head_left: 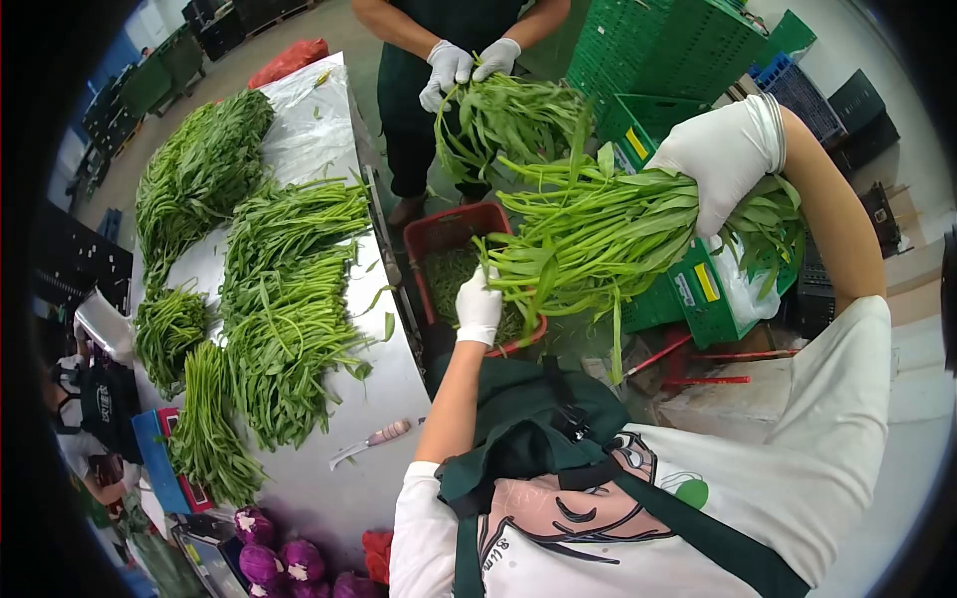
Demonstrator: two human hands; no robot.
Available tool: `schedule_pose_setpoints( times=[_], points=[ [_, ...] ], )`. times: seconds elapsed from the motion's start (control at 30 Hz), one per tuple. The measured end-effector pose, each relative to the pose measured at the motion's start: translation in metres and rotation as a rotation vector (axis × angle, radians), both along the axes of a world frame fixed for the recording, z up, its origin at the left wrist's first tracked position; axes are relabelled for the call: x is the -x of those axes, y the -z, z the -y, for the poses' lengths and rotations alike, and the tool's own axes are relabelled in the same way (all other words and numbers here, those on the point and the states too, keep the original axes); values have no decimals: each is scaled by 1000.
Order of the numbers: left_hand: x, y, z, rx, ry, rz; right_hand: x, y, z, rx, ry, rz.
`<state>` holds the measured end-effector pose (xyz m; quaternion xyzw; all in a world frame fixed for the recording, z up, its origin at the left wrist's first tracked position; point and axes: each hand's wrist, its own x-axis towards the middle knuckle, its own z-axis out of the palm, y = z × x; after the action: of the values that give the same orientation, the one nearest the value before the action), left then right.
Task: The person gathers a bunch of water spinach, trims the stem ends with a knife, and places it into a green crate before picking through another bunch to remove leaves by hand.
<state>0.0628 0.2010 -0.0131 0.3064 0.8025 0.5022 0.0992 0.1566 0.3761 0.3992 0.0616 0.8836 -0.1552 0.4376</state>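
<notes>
A large bunch of leafy green stems point(608, 229) is held up in front of me. My right hand point(723, 159), in a white glove, is wrapped round its leafy end. At the cut ends on the left, my left hand point(479, 304), also gloved, has its fingers closed on some stems. Below the bunch stands a red basket point(414, 239) with loose green trimmings inside. Rows of the same greens point(289, 319) lie on the metal table point(374, 439) to the left.
A co-worker's gloved hands point(472, 70) hold another bunch across from me. Green crates point(658, 50) are stacked at the back right. A knife point(371, 442) lies on the table, with purple cabbages point(261, 563) near its front edge.
</notes>
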Motion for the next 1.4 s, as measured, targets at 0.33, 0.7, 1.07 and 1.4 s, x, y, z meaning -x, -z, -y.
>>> schedule_pose_setpoints(
  times=[0.33,0.7,1.07,1.4],
  points=[
    [38,-122,-7,-141,632,527,3,31,-8,-48,-208,-184],
    [14,-149,-4,-748,512,1080,24,51,-3,-96,-289,-197],
    [50,-75,-19,-435,114,980,4,21,11,-161,-230,-209],
    [22,-65,-16,-370,526,1266,-18,14,8,19,-235,-270]
  ],
)
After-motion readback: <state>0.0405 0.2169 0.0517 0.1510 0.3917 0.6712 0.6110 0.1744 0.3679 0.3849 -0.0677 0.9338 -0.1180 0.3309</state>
